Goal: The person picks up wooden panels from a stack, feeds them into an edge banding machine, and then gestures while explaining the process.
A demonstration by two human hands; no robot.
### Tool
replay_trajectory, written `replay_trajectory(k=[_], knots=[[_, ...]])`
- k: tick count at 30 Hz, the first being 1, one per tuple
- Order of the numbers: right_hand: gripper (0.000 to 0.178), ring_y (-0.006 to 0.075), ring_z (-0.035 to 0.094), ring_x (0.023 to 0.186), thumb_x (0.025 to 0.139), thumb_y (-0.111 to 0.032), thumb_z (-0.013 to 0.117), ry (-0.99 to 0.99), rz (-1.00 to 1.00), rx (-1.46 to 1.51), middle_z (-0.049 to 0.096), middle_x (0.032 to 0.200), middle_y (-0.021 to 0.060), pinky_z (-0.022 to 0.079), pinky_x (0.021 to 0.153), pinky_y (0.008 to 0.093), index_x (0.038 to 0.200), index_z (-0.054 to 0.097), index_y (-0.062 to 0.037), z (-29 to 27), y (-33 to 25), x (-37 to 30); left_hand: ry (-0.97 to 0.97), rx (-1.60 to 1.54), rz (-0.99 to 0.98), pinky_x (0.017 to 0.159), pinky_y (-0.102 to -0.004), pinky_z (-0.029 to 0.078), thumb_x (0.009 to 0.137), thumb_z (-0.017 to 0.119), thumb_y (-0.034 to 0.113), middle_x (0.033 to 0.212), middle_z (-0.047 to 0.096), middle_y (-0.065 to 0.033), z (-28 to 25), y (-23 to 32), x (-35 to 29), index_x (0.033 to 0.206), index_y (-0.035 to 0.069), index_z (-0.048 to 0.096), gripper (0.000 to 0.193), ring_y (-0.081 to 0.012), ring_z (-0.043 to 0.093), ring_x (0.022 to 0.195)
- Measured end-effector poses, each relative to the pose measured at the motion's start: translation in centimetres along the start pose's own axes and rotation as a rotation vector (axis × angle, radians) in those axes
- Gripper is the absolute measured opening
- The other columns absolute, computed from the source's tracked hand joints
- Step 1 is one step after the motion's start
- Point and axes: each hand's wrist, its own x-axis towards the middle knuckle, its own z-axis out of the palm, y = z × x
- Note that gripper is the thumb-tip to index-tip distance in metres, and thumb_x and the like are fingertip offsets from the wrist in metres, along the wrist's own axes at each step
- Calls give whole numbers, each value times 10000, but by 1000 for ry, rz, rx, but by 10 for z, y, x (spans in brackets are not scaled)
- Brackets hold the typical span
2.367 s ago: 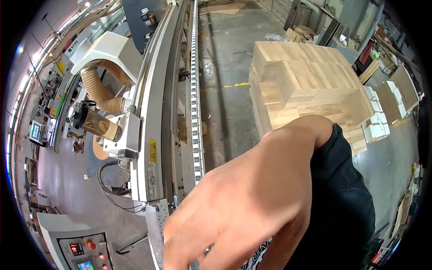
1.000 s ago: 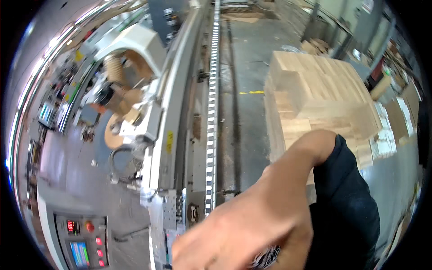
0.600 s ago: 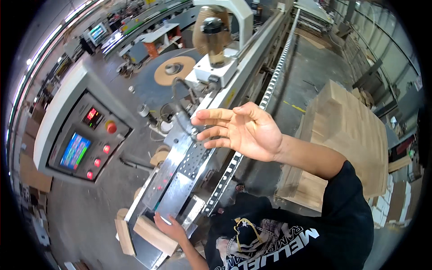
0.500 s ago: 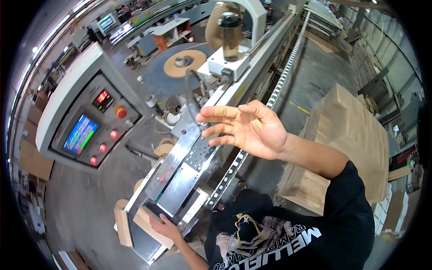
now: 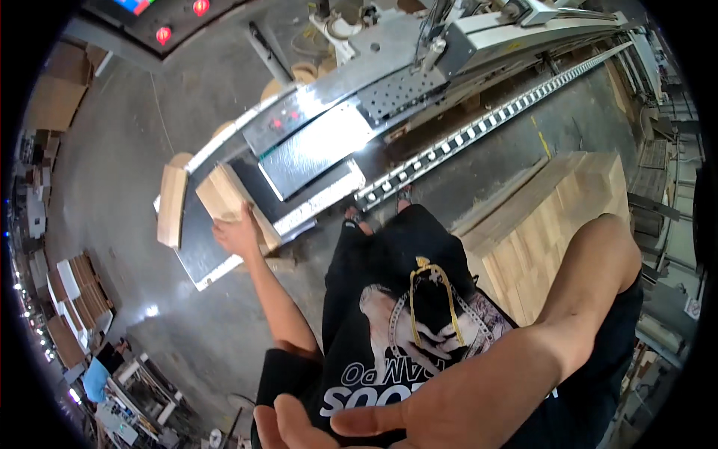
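My left hand (image 5: 238, 233) is on a pale wooden block (image 5: 226, 200) made of boards lying together, its fingers around the block's near part. This block lies at an angle on the dark end of the machine table (image 5: 196, 254). Left of it, a narrower wooden piece (image 5: 173, 206) lies along the table's outer edge. My right hand (image 5: 340, 428) is close to the camera at the lower edge, partly cut off. Its visible fingers are stretched out and apart, and nothing shows in them.
A bright metal plate (image 5: 318, 153) is set in the machine bed, beside a perforated plate (image 5: 404, 91). A roller rail (image 5: 479, 133) runs to the far right. A large stack of wooden boards (image 5: 553, 232) stands at my right. The control panel (image 5: 112, 34) hangs at upper left.
My view has tilted down and turned. The right hand has dropped from over the machine to the lower edge, close to the camera. My left hand stays on the wooden block.
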Motion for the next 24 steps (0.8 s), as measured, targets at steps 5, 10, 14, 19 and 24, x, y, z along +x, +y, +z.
replay_trajectory(k=[5, 10, 14, 19, 24], knots=[[479, 322, 645, 1161, 1049, -230, 609, -273, -39, 111, 618, 1286, 158, 572, 931, 507, 1467, 526, -10, -35, 21, -13, -110, 55, -52, 1233, -566, 356, 713, 775, 867, 1590, 399, -413, 6, 26, 10, 1633, -65, 342, 1379, -529, 411, 1500], [268, 249, 710, 1038, 906, -136, 763, -125, 364, 336, 702, 1107, 114, 619, 880, 456, 1163, 706, -89, -35, 45, -77, -129, 97, -114, 1198, -563, 397, 721, 827, 772, 1528, 457, -396, -8, 31, 2, 1639, -34, 353, 1311, -515, 461, 1451], [338, 319, 729, 1046, 916, -225, 773, -329, 695, 327, 661, 1354, 120, 612, 851, 430, 1216, 695, -89, -20, 62, -177, -145, 97, -98, 1138, -561, 463, 724, 849, 689, 1496, 493, -366, -21, 36, 2, 1640, -9, 373, 1246, -495, 489, 1419], [363, 409, 650, 1237, 959, -256, 764, -610, 1436, 343, 639, 1388, 160, 556, 993, 469, 1240, 681, -41, 17, 8, -384, -261, -51, -113, 1150, -580, 459, 726, 855, 685, 1552, 484, -319, -36, 34, 19, 1662, 43, 366, 1236, -499, 481, 1430], [211, 368, 690, 1014, 962, -187, 776, -700, 1659, 231, 708, 1158, 158, 561, 877, 416, 1071, 700, -24, 15, -80, -510, -160, -171, -6, 1210, -548, 398, 761, 891, 558, 1609, 400, -334, -64, 37, 29, 1684, 43, 313, 1205, -501, 416, 1472]])
